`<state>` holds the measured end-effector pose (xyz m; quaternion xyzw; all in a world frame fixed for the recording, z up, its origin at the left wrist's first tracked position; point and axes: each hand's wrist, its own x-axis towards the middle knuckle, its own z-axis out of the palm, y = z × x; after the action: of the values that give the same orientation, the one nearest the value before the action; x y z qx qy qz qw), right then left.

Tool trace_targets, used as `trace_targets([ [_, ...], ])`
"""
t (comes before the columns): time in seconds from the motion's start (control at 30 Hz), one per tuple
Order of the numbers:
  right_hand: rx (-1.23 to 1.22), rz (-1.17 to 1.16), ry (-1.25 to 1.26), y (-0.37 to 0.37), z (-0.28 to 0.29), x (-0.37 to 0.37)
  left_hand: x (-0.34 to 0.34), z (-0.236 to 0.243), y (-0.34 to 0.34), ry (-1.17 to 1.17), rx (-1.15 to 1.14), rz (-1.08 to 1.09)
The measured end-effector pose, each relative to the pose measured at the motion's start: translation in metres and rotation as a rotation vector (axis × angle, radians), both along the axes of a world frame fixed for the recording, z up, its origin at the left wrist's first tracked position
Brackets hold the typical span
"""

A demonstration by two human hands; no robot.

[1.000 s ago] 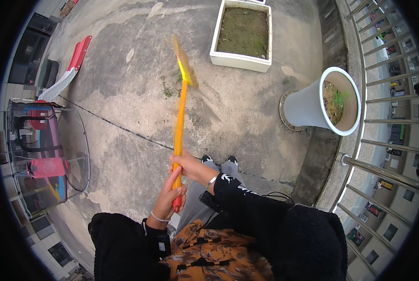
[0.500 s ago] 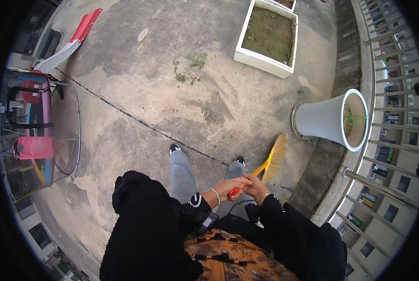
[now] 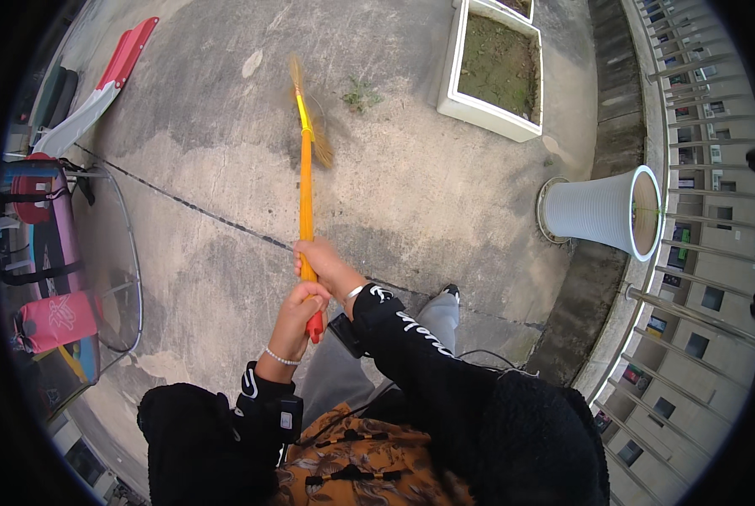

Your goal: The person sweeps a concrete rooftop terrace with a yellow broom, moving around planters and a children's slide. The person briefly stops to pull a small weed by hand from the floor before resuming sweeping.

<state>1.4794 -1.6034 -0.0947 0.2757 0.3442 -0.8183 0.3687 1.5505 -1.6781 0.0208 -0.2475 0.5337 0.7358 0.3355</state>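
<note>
I grip the orange handle of a broom [image 3: 307,185] with both hands. My right hand [image 3: 327,270] is closed higher on the handle, and my left hand [image 3: 297,325] is closed below it, by the red end cap. The broom points forward, its yellow neck and straw bristles over the stained concrete floor [image 3: 226,194] beside a small weed [image 3: 361,94]. The bristles look slightly blurred. My legs in grey trousers show beneath my arms, with one shoe near a dark crack.
A white planter box of soil [image 3: 496,72] stands at the upper right, and a white pot [image 3: 584,215] beside a low wall and metal railing [image 3: 706,249]. A red and white slide [image 3: 124,59], a hoop-framed item and a pink bag [image 3: 57,320] are at left.
The broom was swung low to my right half a second ago and now points forward again, near where it was a second ago. Both hands moved left with it, still gripping.
</note>
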Motion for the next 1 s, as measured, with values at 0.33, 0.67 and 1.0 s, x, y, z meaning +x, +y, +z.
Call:
trace_targets([
  [0.33,-0.103,-0.135,-0.1,0.079,0.054,0.022,-0.023,0.021,-0.008,-0.199,0.554,-0.157],
  [0.67,-0.056,-0.326,-0.683,0.206,-0.098,-0.046,-0.167,-0.084,0.118,-0.52,0.646,-0.254],
  [1.0,-0.132,0.037,-0.175,0.089,-0.043,-0.369,-0.374,-0.024,0.077,-0.03,0.239,0.303],
])
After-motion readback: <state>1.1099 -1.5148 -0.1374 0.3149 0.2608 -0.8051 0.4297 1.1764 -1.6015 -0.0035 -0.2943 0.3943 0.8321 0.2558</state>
